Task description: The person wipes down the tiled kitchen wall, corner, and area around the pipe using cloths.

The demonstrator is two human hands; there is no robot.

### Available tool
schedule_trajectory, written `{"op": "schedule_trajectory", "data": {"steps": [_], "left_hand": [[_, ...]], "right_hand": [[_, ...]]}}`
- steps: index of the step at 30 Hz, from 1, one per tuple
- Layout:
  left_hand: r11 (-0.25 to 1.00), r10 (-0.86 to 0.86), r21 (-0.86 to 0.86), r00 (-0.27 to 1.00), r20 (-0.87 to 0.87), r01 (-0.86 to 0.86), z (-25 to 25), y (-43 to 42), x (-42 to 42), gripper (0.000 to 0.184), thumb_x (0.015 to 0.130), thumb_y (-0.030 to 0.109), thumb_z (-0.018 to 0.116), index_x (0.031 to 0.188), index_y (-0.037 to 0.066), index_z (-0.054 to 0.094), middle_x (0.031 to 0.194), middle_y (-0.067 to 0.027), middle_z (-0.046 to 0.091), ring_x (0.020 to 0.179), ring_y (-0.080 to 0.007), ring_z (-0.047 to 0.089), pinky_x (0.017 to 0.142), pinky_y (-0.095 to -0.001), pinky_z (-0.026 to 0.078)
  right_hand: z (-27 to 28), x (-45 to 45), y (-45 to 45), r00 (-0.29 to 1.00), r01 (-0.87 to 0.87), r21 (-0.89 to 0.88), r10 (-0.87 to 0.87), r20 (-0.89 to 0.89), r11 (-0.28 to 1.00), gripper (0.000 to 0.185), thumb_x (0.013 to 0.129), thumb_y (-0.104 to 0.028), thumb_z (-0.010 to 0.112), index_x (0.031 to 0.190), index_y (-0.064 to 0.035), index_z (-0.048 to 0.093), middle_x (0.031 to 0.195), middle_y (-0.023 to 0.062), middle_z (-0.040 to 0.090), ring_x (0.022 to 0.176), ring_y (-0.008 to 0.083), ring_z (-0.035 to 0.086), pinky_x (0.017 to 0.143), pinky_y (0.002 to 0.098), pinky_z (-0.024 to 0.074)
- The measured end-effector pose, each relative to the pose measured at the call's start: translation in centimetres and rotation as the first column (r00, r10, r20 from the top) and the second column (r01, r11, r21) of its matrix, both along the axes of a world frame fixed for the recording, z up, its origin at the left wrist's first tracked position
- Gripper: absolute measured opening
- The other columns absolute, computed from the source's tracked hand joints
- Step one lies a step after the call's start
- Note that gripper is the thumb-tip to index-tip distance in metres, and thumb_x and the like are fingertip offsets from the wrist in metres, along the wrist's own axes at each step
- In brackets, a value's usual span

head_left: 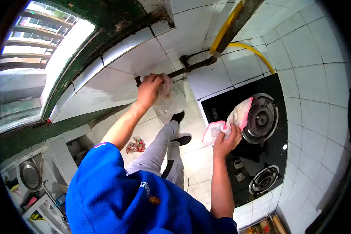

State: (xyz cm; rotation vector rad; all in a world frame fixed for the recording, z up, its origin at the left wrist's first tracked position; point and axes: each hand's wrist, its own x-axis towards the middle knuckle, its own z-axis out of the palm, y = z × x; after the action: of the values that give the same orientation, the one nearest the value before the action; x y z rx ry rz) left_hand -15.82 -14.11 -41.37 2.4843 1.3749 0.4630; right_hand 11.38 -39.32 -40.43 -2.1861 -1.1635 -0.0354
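Observation:
My left hand (149, 90) is closed on a crumpled clear plastic bag (171, 102), which hangs over the floor beside the tiled wall. A white cloth with a pink edge (238, 116) is gripped in my right hand (227, 141). The cloth lies over the front edge of the black gas stove (243, 156), and its upper end reaches the rear of the two visible burners (260, 117). The other burner (264, 179) and two knobs (238, 168) are nearer my right forearm.
A metal pipe (197, 64) and a yellow hose (253, 50) run along the tiled wall. A barred window (35, 43) is at the upper left. A patterned rag (136, 145) lies on the floor near my legs. Shelves (46, 210) stand at lower left.

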Motion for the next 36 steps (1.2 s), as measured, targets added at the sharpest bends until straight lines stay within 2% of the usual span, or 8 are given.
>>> {"op": "schedule_trajectory", "data": {"steps": [7,12,13,21,24,26,34,36], "left_hand": [[0.997,0.079,0.002,0.995,-0.066,-0.079,2.4,-1.5,-3.2,0.044,0.071,-0.006,0.066,0.109,0.013,0.06,0.112,-0.0087,0.062,0.102,-0.039,0.059,0.08,-0.0484,0.054],[0.954,0.248,-0.127,0.952,-0.179,-0.272,4.4,-2.4,-4.8,0.056,0.053,-0.004,0.076,0.106,0.007,0.062,0.112,-0.015,0.064,0.102,-0.0418,0.06,0.079,-0.0496,0.053],[0.955,0.244,-0.131,0.956,-0.161,-0.266,5.1,-3.1,-5.4,0.037,0.072,-0.001,0.067,0.108,0.007,0.06,0.107,-0.0165,0.063,0.097,-0.0432,0.061,0.08,-0.0508,0.052],[0.829,0.557,-0.116,0.791,0.255,-0.547,8.2,-4.8,-7.4,0.026,0.085,0.017,0.066,0.104,0.001,0.063,0.094,-0.021,0.069,0.092,-0.0359,0.067,0.082,-0.0424,0.052],[0.793,0.608,-0.121,0.764,0.217,-0.597,7.7,-4.7,-7.7,0.027,0.085,0.017,0.067,0.106,0.001,0.063,0.096,-0.0209,0.07,0.094,-0.0346,0.068,0.084,-0.0416,0.052],[0.711,0.649,-0.411,0.758,0.07,-0.571,3.8,-3.6,-10.1,0.035,0.082,0.018,0.069,0.111,-0.001,0.063,0.101,-0.0204,0.072,0.094,-0.03,0.07,0.082,-0.0397,0.054],[0.639,0.753,-0.65,0.509,0.417,-0.412,-3.5,-3.7,-12.3,0.051,0.081,0.038,0.076,0.109,-0.003,0.065,0.093,-0.0179,0.073,0.086,-0.0258,0.069,0.078,-0.0385,0.054],[0.238,0.699,-0.829,0.681,-0.215,-0.506,-4.9,-3.1,-13.0,0.045,0.081,0.035,0.076,0.105,-0.002,0.068,0.091,-0.0165,0.074,0.084,-0.0256,0.07,0.077,-0.0381,0.054]], "right_hand": [[0.1,0.1,0.0,1.0,0.0,-0.01,0.0,-0.024,1.0,0.04,0.081,-0.013,0.061,0.121,-0.003,0.062,0.126,0.0176,0.059,0.12,0.0383,0.051,0.105,0.0496,0.0389],[0.0,0.2,-0.2,0.999,-0.014,0.008,0.015,-0.038,1.0,0.041,0.082,-0.014,0.061,0.122,-0.0038,0.063,0.126,0.0174,0.059,0.12,0.0381,0.051,0.105,0.0498,0.0384],[0.0,0.2,-0.2,0.999,-0.006,0.005,0.006,-0.048,1.0,0.043,0.081,-0.014,0.061,0.123,-0.005,0.062,0.126,0.0156,0.059,0.121,0.0369,0.051,0.105,0.0497,0.0373],[-0.3,0.3,-0.2,1.0,0.002,0.025,-0.001,-0.029,1.0,0.044,0.08,-0.015,0.062,0.123,-0.0076,0.063,0.125,0.0121,0.06,0.12,0.0351,0.052,0.104,0.0493,0.0377],[-0.2,0.2,-0.1,1.0,0.01,0.022,-0.01,-0.011,1.0,0.042,0.08,-0.016,0.061,0.122,-0.0075,0.064,0.124,0.0121,0.061,0.118,0.035,0.054,0.102,0.0488,0.0387],[0.0,0.2,0.1,1.0,0.008,0.016,-0.009,0.023,1.0,0.04,0.082,-0.014,0.061,0.121,-0.0046,0.063,0.124,0.0157,0.061,0.118,0.0375,0.054,0.104,0.0479,0.0395],[-0.4,0.0,0.2,0.998,0.035,-0.005,-0.034,0.049,0.999,0.043,0.08,-0.015,0.063,0.122,-0.0063,0.063,0.124,0.0147,0.061,0.117,0.0372,0.054,0.104,0.0483,0.0396],[-0.4,0.1,0.4,0.998,0.027,0.006,-0.028,0.058,1.0,0.042,0.08,-0.015,0.064,0.122,-0.006,0.063,0.124,0.0154,0.061,0.118,0.0373,0.053,0.104,0.0485,0.0393]]}}
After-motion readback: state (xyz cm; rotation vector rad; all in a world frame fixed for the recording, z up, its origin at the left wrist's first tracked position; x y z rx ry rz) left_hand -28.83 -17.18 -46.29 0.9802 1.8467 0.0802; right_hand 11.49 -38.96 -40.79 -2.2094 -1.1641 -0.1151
